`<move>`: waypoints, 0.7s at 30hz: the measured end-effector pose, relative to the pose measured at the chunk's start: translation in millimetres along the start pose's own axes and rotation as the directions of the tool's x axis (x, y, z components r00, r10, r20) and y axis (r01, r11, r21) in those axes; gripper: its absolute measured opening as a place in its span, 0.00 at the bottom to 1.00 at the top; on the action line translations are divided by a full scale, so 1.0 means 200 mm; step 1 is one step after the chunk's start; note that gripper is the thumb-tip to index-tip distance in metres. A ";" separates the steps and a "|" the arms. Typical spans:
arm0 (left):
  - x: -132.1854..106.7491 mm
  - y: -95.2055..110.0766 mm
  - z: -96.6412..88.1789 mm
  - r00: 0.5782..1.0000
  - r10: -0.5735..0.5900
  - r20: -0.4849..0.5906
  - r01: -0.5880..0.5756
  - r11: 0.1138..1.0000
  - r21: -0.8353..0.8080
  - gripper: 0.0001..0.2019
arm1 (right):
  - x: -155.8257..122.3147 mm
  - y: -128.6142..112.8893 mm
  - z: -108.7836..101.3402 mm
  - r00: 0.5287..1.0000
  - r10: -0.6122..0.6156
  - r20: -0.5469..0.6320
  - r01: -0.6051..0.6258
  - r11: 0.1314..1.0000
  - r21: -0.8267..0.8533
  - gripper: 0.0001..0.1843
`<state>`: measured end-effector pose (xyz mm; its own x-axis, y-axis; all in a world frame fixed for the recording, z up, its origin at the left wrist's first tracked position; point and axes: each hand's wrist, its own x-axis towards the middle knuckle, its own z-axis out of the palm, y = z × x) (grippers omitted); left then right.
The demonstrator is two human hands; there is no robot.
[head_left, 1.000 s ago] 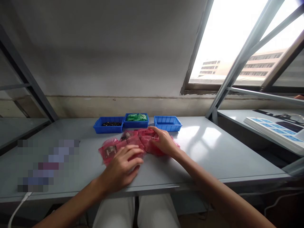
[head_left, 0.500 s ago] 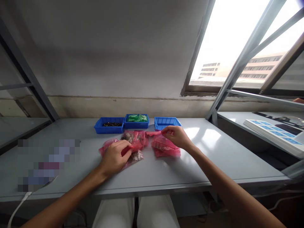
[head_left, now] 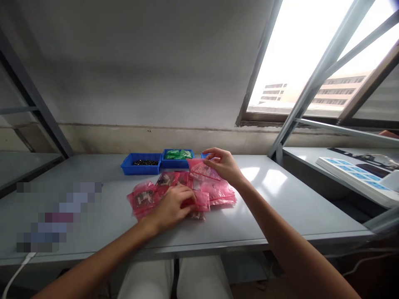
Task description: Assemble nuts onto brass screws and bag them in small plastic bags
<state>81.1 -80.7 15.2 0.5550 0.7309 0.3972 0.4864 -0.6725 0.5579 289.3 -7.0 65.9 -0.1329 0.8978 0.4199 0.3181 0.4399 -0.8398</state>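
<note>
My right hand (head_left: 225, 165) pinches the upper edge of a pink plastic bag (head_left: 201, 171), raised a little above the tabletop. Below it lies a stack of flat pink bags (head_left: 226, 194). Closed around another pink bag (head_left: 202, 200), my left hand (head_left: 175, 207) rests low over the middle of the pile. Beside that hand, several pink bags with small parts inside (head_left: 145, 198) overlap on the left. Behind them lies another filled pink bag (head_left: 168, 179). My left fingertips are partly hidden by the hand itself.
At the back stand a blue bin of small dark parts (head_left: 131, 169) and a blue bin (head_left: 174, 164) with green packets. A third blue bin (head_left: 204, 155) is mostly hidden behind my right hand. A blurred object (head_left: 59, 220) with a white cable lies left on the grey table (head_left: 264, 216).
My left hand has moved right with its pink bag, uncovering bags on the left. My right hand has shifted slightly left and up, and its bag now hangs spread open to view.
</note>
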 end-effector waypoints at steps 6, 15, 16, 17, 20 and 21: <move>-0.04 -0.15 -0.23 0.923 -0.248 -0.294 0.195 0.960 -0.199 0.12 | 0.03 -0.07 0.07 0.997 0.072 -0.011 -0.065 0.946 0.318 0.20; -0.03 -0.16 -0.48 0.786 -0.184 -0.590 0.106 0.981 -0.165 0.10 | 0.04 0.16 0.13 0.967 0.255 -0.002 -0.248 0.942 0.224 0.17; -0.03 -0.14 -0.50 0.777 -0.147 -0.612 0.111 0.989 -0.098 0.09 | 0.02 0.20 0.13 0.972 0.235 -0.005 -0.234 0.970 0.063 0.15; -0.03 -0.12 -0.52 0.765 -0.113 -0.634 0.117 0.993 -0.036 0.08 | 0.00 0.23 0.13 0.985 0.174 -0.020 -0.175 0.980 -0.092 0.14; -0.02 -0.09 -0.54 0.753 -0.007 -0.659 0.111 0.987 0.116 0.05 | -0.07 0.26 0.14 0.998 -0.056 0.002 0.052 0.911 -0.409 0.13; -0.02 -0.10 -0.54 0.761 0.028 -0.649 0.101 0.982 0.161 0.04 | -0.09 0.25 0.15 0.993 -0.115 0.028 0.116 0.882 -0.458 0.12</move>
<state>-3.2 -57.0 81.7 -0.0019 0.6127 0.7903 0.6423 -0.6050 0.4706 280.1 -0.1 6.0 -0.1952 0.8413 0.5042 0.6947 0.4814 -0.5344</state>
